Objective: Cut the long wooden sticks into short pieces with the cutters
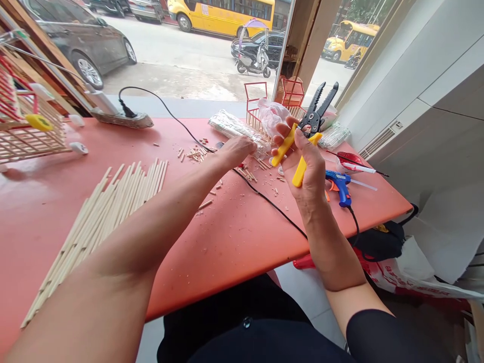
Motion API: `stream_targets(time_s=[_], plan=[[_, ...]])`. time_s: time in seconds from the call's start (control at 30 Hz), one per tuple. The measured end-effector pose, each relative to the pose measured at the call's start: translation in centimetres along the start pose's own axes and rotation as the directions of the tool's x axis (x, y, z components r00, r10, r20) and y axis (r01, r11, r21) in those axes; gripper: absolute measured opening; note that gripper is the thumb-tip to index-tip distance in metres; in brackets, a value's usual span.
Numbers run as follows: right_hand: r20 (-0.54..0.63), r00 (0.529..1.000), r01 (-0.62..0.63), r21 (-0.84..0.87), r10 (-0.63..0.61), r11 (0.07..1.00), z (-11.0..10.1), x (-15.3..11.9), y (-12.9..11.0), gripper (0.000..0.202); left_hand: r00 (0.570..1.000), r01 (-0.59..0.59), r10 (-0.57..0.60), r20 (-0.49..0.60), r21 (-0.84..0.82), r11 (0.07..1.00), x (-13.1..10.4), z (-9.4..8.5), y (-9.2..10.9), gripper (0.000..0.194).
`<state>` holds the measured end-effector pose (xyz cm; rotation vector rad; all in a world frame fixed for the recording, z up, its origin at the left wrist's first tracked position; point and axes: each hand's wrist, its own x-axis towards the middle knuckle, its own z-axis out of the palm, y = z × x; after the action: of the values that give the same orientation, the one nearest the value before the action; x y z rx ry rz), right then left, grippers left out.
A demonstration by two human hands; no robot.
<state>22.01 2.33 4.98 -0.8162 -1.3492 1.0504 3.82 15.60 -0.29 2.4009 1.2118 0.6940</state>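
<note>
My right hand (308, 164) is raised over the right part of the red table (227, 247), wrapped round the yellow-handled pliers (310, 123), whose black jaws point up and stand apart. My left hand (240, 150) reaches over the table's middle, beside a foil-wrapped bundle (230, 125). Its fingers are bent and mostly turned away, and whatever they might hold is hidden. Short cut stick pieces (196, 153) lie scattered around it. A pile of long wooden sticks (113, 201) lies on the left, partly behind my left forearm.
A blue glue gun (342, 189) with its cord lies at the right. A black cable (264, 197) crosses the table to a power strip (124, 119). Stick frameworks stand at the far left (34, 126) and at the back (257, 116), near a pinkish plastic bag (271, 117).
</note>
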Motion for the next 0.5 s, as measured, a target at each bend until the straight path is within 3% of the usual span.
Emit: stream_targets(time_s=[0.17,0.37,0.5], plan=[[0.022,1.000,0.016,-0.054,-0.015,0.998,0.1,0.0,0.0,0.078,0.999,0.047,-0.045,-0.030,0.058,0.997,0.8,0.5,0.7,0.026],[0.016,1.000,-0.013,0.117,0.012,0.993,0.4,-0.4,-0.3,0.056,0.979,0.101,-0.089,-0.185,0.057,0.993,1.1,1.8,0.4,0.017],[0.020,0.999,-0.027,0.129,0.025,0.991,0.7,-0.7,-0.5,0.053,0.979,0.080,-0.075,-0.188,0.016,0.997,1.4,2.2,-0.6,0.016]])
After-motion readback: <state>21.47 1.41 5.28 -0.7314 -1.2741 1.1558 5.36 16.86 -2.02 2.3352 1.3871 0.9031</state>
